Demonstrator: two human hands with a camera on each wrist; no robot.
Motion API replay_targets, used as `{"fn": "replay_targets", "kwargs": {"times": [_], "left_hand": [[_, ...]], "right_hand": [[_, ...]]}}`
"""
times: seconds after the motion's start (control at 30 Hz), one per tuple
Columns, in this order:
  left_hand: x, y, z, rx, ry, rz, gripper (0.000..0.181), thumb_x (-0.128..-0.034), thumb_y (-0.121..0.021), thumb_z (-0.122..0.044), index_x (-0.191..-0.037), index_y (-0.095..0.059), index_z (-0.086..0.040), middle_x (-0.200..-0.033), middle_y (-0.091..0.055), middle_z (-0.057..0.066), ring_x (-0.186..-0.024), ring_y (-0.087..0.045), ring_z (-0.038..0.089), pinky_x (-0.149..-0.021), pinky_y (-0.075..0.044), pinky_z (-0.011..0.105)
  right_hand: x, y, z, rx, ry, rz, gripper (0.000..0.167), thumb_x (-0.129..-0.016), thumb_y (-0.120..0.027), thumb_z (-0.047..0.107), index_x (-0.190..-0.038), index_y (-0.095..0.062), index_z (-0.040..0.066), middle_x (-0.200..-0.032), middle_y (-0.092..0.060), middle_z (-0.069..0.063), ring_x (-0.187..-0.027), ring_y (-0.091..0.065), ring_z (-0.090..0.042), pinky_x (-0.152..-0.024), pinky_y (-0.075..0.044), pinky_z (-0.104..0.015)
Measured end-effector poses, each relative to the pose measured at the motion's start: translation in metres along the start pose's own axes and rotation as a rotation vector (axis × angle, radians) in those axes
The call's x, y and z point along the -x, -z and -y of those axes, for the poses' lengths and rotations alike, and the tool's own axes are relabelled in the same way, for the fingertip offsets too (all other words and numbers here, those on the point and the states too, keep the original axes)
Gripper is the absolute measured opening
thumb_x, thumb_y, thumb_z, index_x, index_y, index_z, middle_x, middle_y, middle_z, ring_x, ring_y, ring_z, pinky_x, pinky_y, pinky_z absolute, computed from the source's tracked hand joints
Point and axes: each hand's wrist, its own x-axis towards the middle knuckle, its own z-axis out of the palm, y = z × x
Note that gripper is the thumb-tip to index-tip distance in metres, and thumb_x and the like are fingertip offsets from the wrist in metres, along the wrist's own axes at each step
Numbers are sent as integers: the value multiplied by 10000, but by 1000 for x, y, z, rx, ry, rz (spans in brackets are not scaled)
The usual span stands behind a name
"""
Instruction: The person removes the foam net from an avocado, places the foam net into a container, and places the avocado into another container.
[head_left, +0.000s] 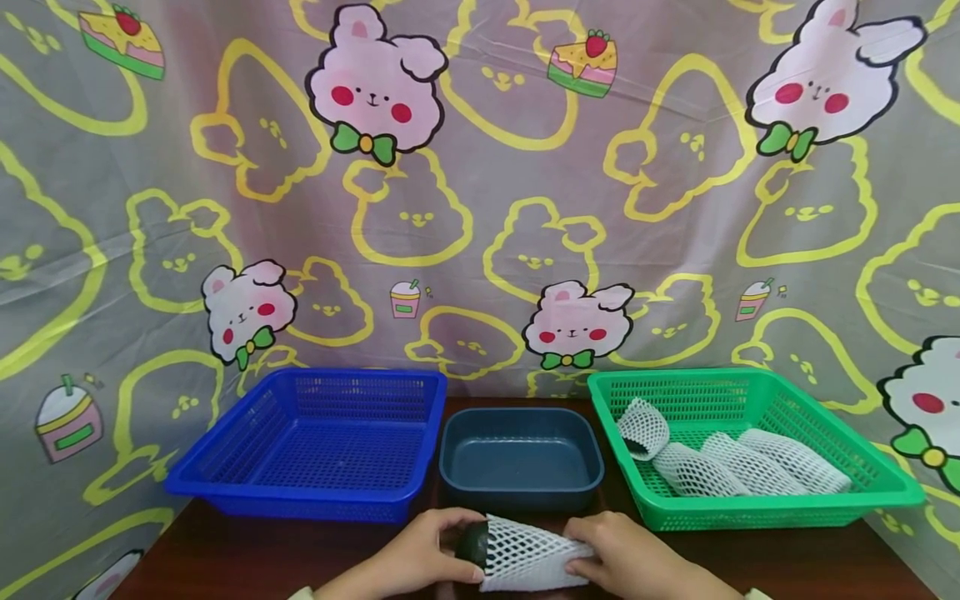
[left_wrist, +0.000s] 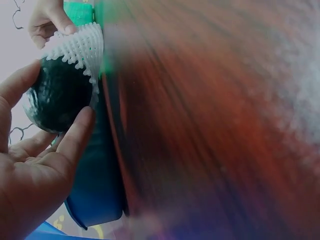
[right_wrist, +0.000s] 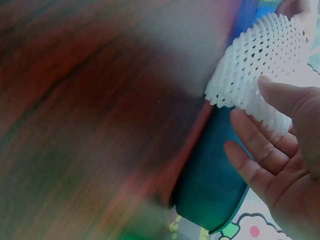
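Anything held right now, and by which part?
Yes: the left hand holds a dark-green, rounded object by its exposed end; the right hand pinches the white foam-mesh sleeve partly around it by the sleeve's opposite end.

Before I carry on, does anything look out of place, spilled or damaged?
Nothing stands out: I see no spill or damage. The dark item pokes out of its white foam net, but both are being handled. The blue basket, dark tub and green basket stand upright side by side.

The left grip (left_wrist: 37, 177) holds a dark rounded object (left_wrist: 61, 95) partly covered by white netting (left_wrist: 85, 44).
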Motion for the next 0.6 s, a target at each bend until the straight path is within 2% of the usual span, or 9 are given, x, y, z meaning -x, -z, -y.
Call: {"fn": "replay_targets", "kwargs": {"times": [0.3, 0.6], "left_hand": [[-1, 0, -2, 29, 3, 2, 516, -732, -814, -3, -1203, -605, 22, -1093, -659, 67, -941, -637, 110, -768, -525, 227], [0, -1, -6, 31, -8, 8, 511, -735, -813, -5, -1201, -605, 28, -1111, -656, 79, -951, -635, 108, -782, -515, 221]], "right_hand": [[-3, 3, 4, -12, -20, 12, 381, -846, -729, 425, -1122, -646, 178, -997, -610, 183, -813, -548, 23, -699, -505, -242], [-15, 2, 14, 44, 23, 3, 486, -818, -734, 487, -1178, -627, 179, -1036, -603, 173, -846, -546, 17, -732, -502, -252]]}}
